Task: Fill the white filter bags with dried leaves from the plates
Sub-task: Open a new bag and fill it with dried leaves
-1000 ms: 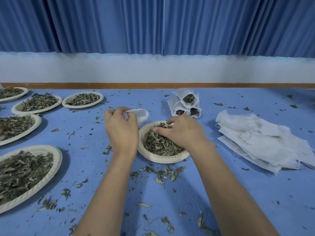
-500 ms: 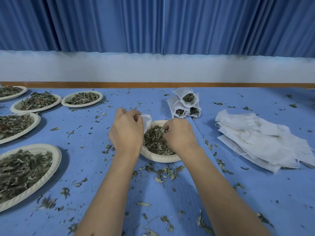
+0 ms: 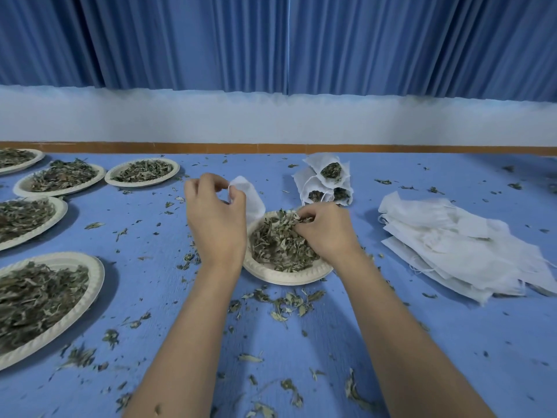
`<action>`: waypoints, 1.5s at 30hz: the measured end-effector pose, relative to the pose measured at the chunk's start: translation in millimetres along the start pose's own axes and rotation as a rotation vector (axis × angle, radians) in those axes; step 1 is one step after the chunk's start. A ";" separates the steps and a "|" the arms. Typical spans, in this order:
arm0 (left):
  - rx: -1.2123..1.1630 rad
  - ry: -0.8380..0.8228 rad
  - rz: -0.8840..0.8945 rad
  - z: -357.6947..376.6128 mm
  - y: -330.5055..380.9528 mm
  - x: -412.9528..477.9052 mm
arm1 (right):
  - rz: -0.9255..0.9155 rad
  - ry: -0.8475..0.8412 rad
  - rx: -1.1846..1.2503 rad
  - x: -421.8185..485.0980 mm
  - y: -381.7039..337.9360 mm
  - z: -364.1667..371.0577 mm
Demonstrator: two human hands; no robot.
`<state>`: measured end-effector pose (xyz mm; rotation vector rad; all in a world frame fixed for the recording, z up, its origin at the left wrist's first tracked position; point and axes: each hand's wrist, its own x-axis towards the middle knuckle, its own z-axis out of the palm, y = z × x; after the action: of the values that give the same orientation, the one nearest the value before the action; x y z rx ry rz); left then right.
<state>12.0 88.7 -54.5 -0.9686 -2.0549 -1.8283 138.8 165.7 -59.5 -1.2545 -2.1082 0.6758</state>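
Observation:
A cream paper plate (image 3: 280, 276) of dried leaves (image 3: 280, 245) sits in the middle of the blue table. My left hand (image 3: 215, 223) pinches a white filter bag (image 3: 251, 197) by its mouth, just above the plate's left rim. My right hand (image 3: 327, 233) rests in the plate's far right part, fingers closed on a pinch of leaves. Behind the plate lies a small heap of filled filter bags (image 3: 327, 182). A stack of flat empty filter bags (image 3: 458, 239) lies to the right.
Several more plates of dried leaves line the left side, the nearest one (image 3: 45, 300) at the front left and another (image 3: 144, 173) at the back. Loose leaf bits (image 3: 283, 300) litter the blue cloth. A white wall and blue curtain stand behind the table.
My left hand has lifted the filter bag's mouth higher at the plate's left rim. My right hand has dipped back into the leaves and gathered a pinch. The view has drawn closer.

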 end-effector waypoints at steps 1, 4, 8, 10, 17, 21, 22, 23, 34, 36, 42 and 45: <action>-0.008 -0.015 -0.010 0.5 0.1 0.1 | -0.022 -0.039 -0.067 0.1 -0.8 0.3; 0.031 -0.067 -0.006 1.4 -0.4 -0.4 | -0.053 -0.126 -0.185 -2.2 -8.0 -1.5; -0.019 -0.101 -0.068 3.4 -4.0 0.8 | -0.062 -0.145 -0.298 -0.5 -17.2 -10.3; 0.003 -0.101 -0.087 4.3 -5.8 1.1 | -0.093 -0.215 -0.413 -1.7 -19.4 -13.4; 0.069 -0.083 -0.094 5.7 -11.0 0.2 | -0.247 -0.322 -0.327 -2.7 -10.1 -3.2; 0.265 -0.102 0.021 4.7 -11.0 -4.0 | -0.248 -0.180 -0.260 -2.3 -3.8 -1.6; 0.308 -0.115 0.068 5.0 -11.0 -5.1 | -0.245 -0.151 -0.214 -2.6 -3.4 -2.2; 0.345 -0.127 0.109 5.1 -10.6 -6.1 | -0.234 -0.122 -0.147 -2.2 -3.0 -3.5; 0.362 -0.166 0.130 11.1 -7.6 -13.3 | -0.055 -0.123 0.636 -2.0 -2.5 -29.3; 0.272 -0.168 0.044 12.2 -4.7 -12.9 | -0.098 -0.214 0.597 -3.4 -3.7 -26.2; -0.061 -0.367 -0.172 17.6 3.6 -9.6 | -0.090 -0.180 0.497 -2.1 1.0 -13.6; -0.230 -0.477 -0.294 18.4 2.3 -9.5 | -0.103 -0.121 0.474 -1.7 4.8 -8.6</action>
<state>25.3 103.1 -61.6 -1.3320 -2.4016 -2.1899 148.3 167.2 -57.2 -0.8563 -1.9312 1.1465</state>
